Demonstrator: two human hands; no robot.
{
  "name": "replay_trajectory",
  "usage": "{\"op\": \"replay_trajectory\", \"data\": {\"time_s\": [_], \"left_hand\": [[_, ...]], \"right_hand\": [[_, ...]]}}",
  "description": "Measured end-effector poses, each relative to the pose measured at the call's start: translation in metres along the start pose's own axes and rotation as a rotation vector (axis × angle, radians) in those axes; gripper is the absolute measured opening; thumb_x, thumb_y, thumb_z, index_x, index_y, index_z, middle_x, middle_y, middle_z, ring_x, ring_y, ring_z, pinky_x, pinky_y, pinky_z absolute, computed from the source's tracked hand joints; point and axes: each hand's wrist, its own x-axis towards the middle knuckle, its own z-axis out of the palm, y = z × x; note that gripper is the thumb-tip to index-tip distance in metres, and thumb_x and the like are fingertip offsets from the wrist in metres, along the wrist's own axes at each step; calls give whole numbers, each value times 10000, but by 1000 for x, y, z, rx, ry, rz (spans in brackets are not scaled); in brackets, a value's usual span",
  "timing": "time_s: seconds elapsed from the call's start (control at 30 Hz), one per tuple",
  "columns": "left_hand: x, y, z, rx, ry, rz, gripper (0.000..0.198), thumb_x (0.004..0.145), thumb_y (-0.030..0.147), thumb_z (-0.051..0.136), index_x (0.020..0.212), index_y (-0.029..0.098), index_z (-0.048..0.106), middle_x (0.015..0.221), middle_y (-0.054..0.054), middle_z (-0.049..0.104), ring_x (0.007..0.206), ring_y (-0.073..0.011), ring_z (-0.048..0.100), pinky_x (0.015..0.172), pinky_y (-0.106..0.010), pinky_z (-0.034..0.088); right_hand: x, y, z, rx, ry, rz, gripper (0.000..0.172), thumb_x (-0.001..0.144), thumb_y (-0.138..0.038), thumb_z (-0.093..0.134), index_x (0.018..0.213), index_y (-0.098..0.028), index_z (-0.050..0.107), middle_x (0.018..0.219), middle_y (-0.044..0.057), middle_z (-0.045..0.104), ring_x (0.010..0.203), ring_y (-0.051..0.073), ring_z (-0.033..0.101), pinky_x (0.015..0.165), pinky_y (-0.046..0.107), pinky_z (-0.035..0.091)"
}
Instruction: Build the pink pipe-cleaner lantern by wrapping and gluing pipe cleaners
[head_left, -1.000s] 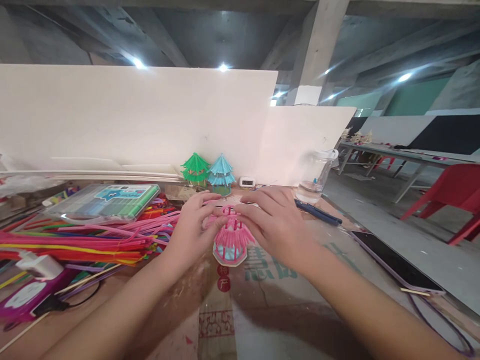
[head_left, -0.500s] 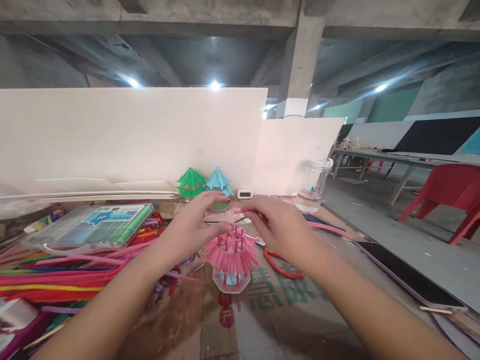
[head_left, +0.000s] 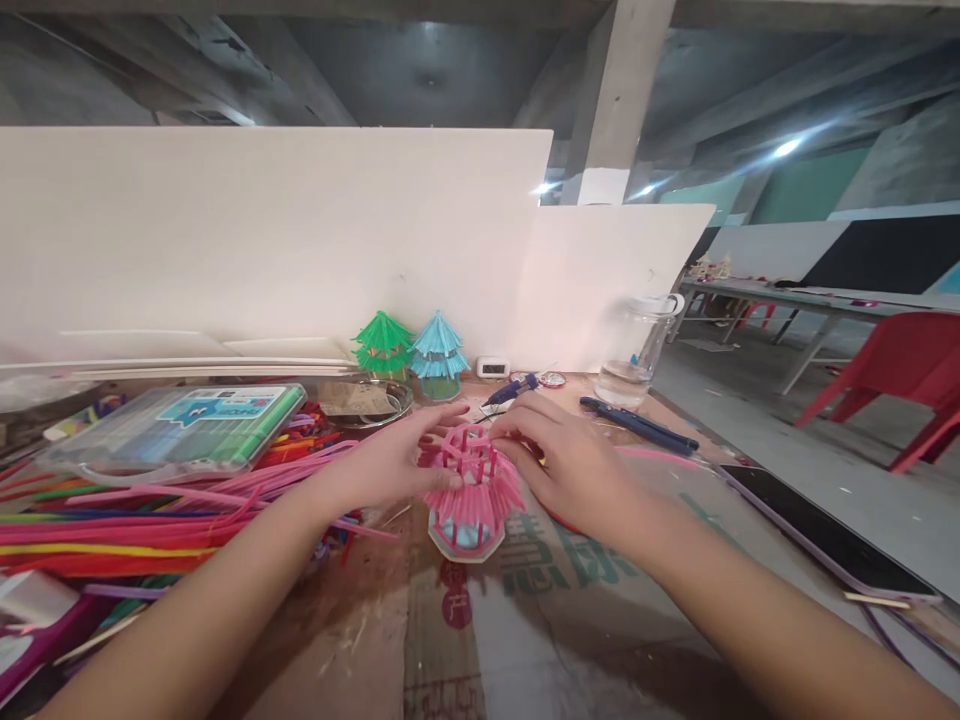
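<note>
A small pink model [head_left: 474, 490] with a fringed roof, upright dark pink posts and an octagonal base stands on the cardboard-covered table. A pink ring [head_left: 469, 437] rests around the tops of its posts. At the model's left side, my left hand [head_left: 409, 450] has its fingers apart, the thumb touching the roof. From the right, my right hand [head_left: 551, 450] pinches at the ring's right edge, with the fingertips close together. Red-handled pliers [head_left: 562, 523] lie mostly hidden beneath my right hand.
Pink and coloured stems [head_left: 142, 535] and a marker case [head_left: 180, 430] lie left. Behind stand green [head_left: 382, 345] and blue [head_left: 439, 355] models, a clock [head_left: 493, 368] and a jug [head_left: 630, 360]. Blue-handled cutters [head_left: 637, 425] and a phone [head_left: 825, 530] are right.
Both hands have come down around the model's top, and the pink ring now sits at the post tops. The view has tilted slightly down, showing the glue gun and metal dish behind.
</note>
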Motion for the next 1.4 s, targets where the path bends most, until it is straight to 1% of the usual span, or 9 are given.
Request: {"op": "replay_trajectory", "data": {"time_s": [0.17,0.33,0.5,0.57,0.7,0.83,1.03,1.17,1.4], "left_hand": [[0,3,7,43,34,66,649,677,309,770,1297,262,585,1362,-62,598,1206,-281,571,1023,-407,445],[0,4,10,108,15,33,682,710,360,747,1349,249,536,1391,-76,570,1220,-287,556,1058,-428,403],[0,3,7,79,-5,46,660,729,343,727,1354,269,528,1382,-64,577,1198,-278,573,1026,-410,435],[0,4,2,60,3,53,565,756,378,694,1295,251,583,1337,-72,610,1180,-276,586,1008,-399,450],[1,7,-10,158,116,152,309,809,442,625,1007,229,730,1175,-75,683,1144,-272,598,1023,-392,433],[1,10,-11,262,137,239,230,827,399,606,912,245,752,1163,-69,670,1113,-260,607,1005,-389,442],[0,13,-7,311,143,285,230,853,384,581,934,260,757,1154,-66,669,1110,-256,602,998,-400,444],[-2,14,-6,338,154,283,218,853,391,589,908,270,761,1147,-51,664,1097,-243,600,1002,-383,447],[-2,10,-2,395,170,328,191,884,341,586,936,266,753,1145,-51,656,1101,-225,595,995,-378,455]], "right_hand": [[-2,1,5,2,-28,-10,191,953,-133,457,941,-186,641,897,63,625,831,187,609,693,301,478],[-2,5,7,53,-41,-6,154,919,-86,510,893,-174,633,867,50,632,854,185,610,720,298,475],[-1,5,6,90,-48,-1,172,911,-73,504,885,-200,618,869,38,639,865,178,613,726,292,480],[-1,5,5,111,-26,-11,175,913,-69,500,895,-199,615,881,38,644,861,173,611,725,287,478],[-1,6,-2,62,-52,25,183,928,-79,476,911,-196,617,899,46,648,842,178,613,721,298,472],[0,7,-12,69,-117,65,150,931,-123,519,916,-203,645,878,37,638,835,177,615,725,295,476],[-1,5,-2,151,-37,-10,214,934,-101,492,949,-208,677,930,53,615,861,173,604,733,303,495],[-3,4,6,166,-37,-9,233,957,-121,459,994,-204,673,970,66,610,874,173,603,738,315,511],[-3,4,7,176,-58,1,200,942,-93,482,948,-194,655,920,59,647,951,191,614,801,339,518]]}}
